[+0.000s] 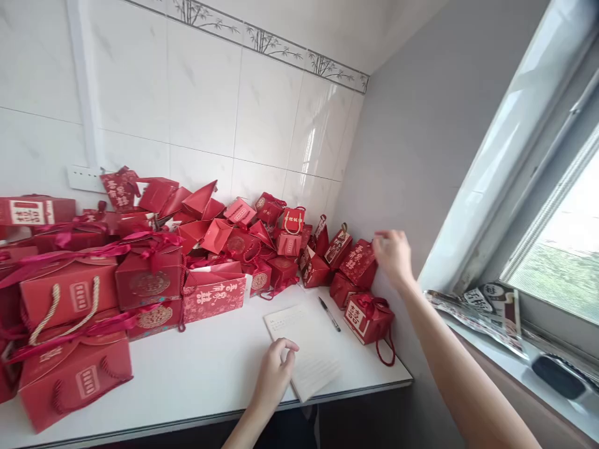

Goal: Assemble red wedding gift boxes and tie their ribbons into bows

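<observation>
My left hand (275, 369) rests at the left edge of a white notepad (306, 349), its fingers loosely curled with nothing visible in them. Faint handwriting shows on the upper part of the pad. A dark pen (329, 313) lies on the table just right of the pad. My right hand (394, 252) is stretched out to the right corner, fingers bent and slightly blurred, at the upper right edge of a red gift box (358, 265). Whether it grips that box I cannot tell. Below it stands another red gift box (369, 318) with a ribbon bow and a hanging cord handle.
Several red gift boxes (150, 274) with ribbons and rope handles are piled along the wall, highest at the left. They stand on a white table (210, 362). A power socket (85, 178) is on the tiled wall. Printed packets (486, 312) and a dark object (559, 374) lie on the windowsill.
</observation>
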A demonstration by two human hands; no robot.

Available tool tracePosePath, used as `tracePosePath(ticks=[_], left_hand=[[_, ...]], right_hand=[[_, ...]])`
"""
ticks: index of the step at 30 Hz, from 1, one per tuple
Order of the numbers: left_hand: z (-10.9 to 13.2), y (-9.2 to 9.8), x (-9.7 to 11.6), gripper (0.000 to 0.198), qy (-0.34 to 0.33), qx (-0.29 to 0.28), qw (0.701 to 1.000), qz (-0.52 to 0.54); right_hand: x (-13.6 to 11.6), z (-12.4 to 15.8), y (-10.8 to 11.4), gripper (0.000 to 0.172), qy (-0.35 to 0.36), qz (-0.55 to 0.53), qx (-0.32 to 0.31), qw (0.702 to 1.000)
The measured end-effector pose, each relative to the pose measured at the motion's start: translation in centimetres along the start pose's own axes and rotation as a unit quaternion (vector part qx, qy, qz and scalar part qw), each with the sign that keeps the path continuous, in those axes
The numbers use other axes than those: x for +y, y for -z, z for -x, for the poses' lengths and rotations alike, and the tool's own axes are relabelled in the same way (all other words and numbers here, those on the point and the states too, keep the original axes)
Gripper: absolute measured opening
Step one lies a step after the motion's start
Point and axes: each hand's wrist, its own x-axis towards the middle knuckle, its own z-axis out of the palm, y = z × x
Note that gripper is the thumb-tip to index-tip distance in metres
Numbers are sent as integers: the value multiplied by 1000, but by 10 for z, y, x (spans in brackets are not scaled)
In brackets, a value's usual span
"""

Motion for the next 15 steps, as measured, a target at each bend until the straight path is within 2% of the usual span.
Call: tracePosePath(ticks=[3,7,9,11,15], left_hand=[[0,0,1,19,2,-11,1000,4],[0,0,1,20,25,-22,999,-3],[0,-2,0,21,34,-16,999,-8],[0,-3,-2,21,42,-9,999,-7],[1,-5,-4,21,52,-7,999,3]], right_hand=[[7,2,-19,10,-4,13,-81,997],[12,-1,-60,11,-10,10,-151,988],[14,-3,-79,12,-33,8,-162,986],[16,-6,-97,21,-65,2,-162,985],[16,-10,-122,26,-128,-23,-135,982]])
